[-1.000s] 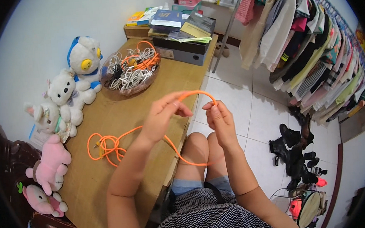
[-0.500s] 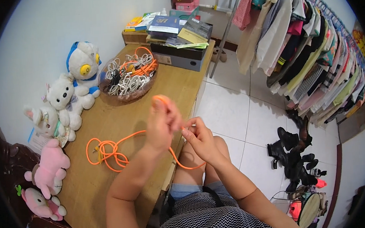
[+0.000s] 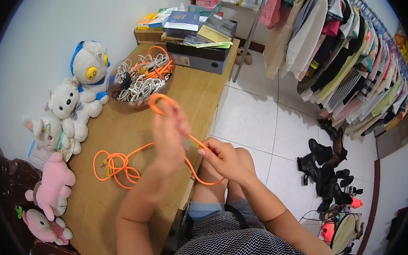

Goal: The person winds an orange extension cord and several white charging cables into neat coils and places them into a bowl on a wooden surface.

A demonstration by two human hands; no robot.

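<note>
An orange cable (image 3: 197,142) runs between my two hands. My left hand (image 3: 171,134), somewhat blurred, is closed around it over the table, and a small loop of cable stands up above the fingers. Lower and to the right, my right hand (image 3: 222,159) pinches the cable between thumb and fingers. From there a slack length hangs over my lap. The rest of that cable lies in loose coils on the wooden table (image 3: 97,213), with a yellowish tie and a plug end by the coils.
A clear pinkish bowl (image 3: 139,104) at the back holds bundled white, grey, black and orange cables. Plush toys (image 3: 74,112) line the wall side. Boxes (image 3: 199,57) are stacked at the far end. Right of the table are a clothes rack (image 3: 345,62) and dark shoes (image 3: 326,176).
My left hand has shifted left, and the loop above it has grown wider. More cable now shows stretched between the hands. My right hand is slightly lower, still pinching.
</note>
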